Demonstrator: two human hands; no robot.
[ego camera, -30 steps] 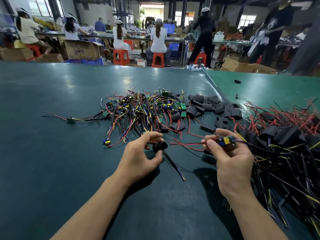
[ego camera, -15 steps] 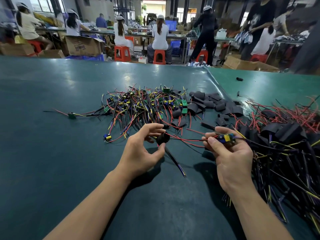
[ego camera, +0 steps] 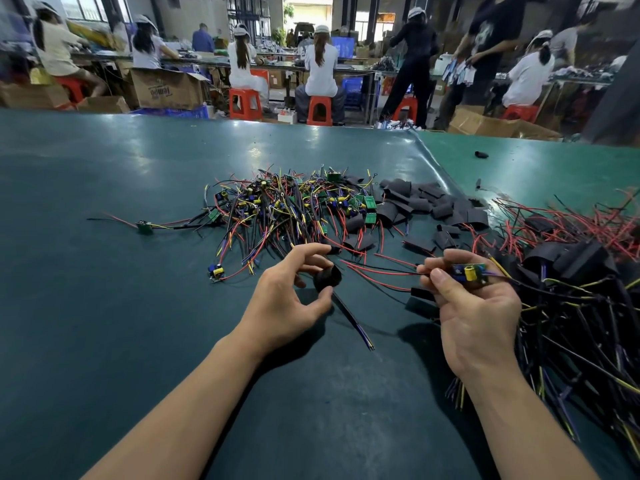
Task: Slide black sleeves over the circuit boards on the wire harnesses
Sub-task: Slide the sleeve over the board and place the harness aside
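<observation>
Four risks from here:

1. Your left hand (ego camera: 284, 299) pinches one black sleeve (ego camera: 327, 278) between thumb and fingertips, mouth turned toward the board. Squeeze it flat and the wires won't enter; keep it round.
2. Your right hand (ego camera: 474, 306) grips the circuit board (ego camera: 469, 273) by its edges, above the table (ego camera: 104, 306). Its red leads (ego camera: 377, 271) run toward the sleeve but look not yet threaded. One stray lead outside the mouth and the sleeve jams short of the board.
3. The yellow component on the board stands proud, so it's likely to snag the sleeve edge. Forcing it could bend it.
4. The board's other wires trail into the finished pile (ego camera: 571, 278) on your right. Pull hard and you'll likely drag neighbours along or tangle.
</observation>
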